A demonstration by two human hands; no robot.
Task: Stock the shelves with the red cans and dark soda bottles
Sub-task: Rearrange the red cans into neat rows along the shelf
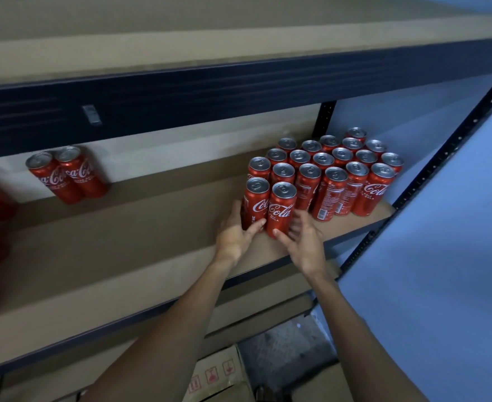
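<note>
A dark-framed shelving unit (239,82) is standing against a pale blue wall (442,256). A block of red cans (340,169) is sitting upright at the right end of its middle shelf (122,242), with a pair of cans (67,174) standing well apart at the back left. The left hand (233,232) is gripping the left front can (255,203), fingers curling round its side. The right hand (304,243) is touching the right front can (281,210) with its thumb. Its fingers (298,224) are blurring, so their grip cannot be told.
</note>
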